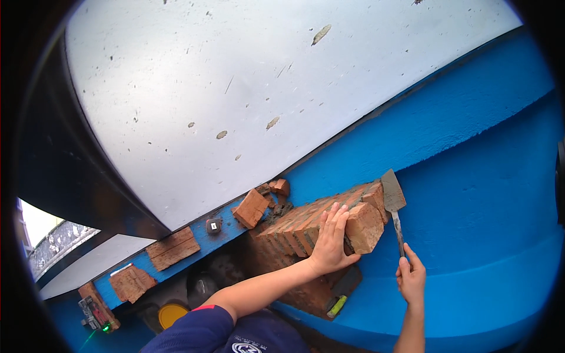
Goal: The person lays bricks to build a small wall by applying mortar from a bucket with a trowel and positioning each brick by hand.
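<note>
A low brick wall (297, 226) runs diagonally, with mortar between its courses. At its right end sits a brick (366, 228), end face toward me. My left hand (331, 241) lies against this brick, fingers stretched over the top and thumb near its lower edge. In my right hand (411, 275) is the handle of a trowel (394, 192). The trowel's flat, mortar-grey blade points up beside the wall's far right corner; whether it touches the brick cannot be told.
Along the blue ledge (207, 240) lie a loose brick (251, 209), a tape measure (213, 226), a reddish brick (173, 248), a broken brick (132, 284) and a laser level (96, 313) with green light. A yellow round lid (172, 315) and a level with yellow-green end (336, 306) are below. A white panel (235, 88) rises behind.
</note>
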`<action>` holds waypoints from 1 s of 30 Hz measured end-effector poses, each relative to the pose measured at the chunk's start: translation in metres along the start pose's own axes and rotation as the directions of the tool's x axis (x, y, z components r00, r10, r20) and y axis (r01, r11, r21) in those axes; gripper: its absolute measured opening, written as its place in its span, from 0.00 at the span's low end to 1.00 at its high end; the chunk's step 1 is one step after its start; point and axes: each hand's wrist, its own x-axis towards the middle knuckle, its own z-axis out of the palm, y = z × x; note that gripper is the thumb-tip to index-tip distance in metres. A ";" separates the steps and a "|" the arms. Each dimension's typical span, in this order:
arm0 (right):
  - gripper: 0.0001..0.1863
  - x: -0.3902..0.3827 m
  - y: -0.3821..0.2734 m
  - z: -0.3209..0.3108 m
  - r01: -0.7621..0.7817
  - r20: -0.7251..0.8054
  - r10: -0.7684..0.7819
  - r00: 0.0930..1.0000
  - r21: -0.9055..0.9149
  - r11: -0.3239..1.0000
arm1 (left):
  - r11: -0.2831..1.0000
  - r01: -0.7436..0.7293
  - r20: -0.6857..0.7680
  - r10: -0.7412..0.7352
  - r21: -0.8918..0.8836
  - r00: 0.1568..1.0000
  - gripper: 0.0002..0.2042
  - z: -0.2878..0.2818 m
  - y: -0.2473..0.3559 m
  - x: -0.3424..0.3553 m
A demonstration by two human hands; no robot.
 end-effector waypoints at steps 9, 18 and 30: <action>0.15 -0.056 -0.055 -0.007 -0.298 0.280 0.142 0.949 0.658 0.692 | 0.934 0.120 0.185 -0.060 -0.336 0.981 0.33 -0.087 0.019 -0.020; 0.19 -0.116 -0.020 0.184 -0.119 0.461 -0.232 0.857 0.613 0.781 | 0.609 0.717 0.587 -0.458 -0.340 0.667 0.27 -0.136 0.052 -0.016; 0.08 -0.097 0.112 0.215 -0.271 0.560 0.066 0.826 0.290 0.918 | 0.468 0.883 0.819 -0.517 0.025 0.251 0.07 -0.181 -0.003 0.048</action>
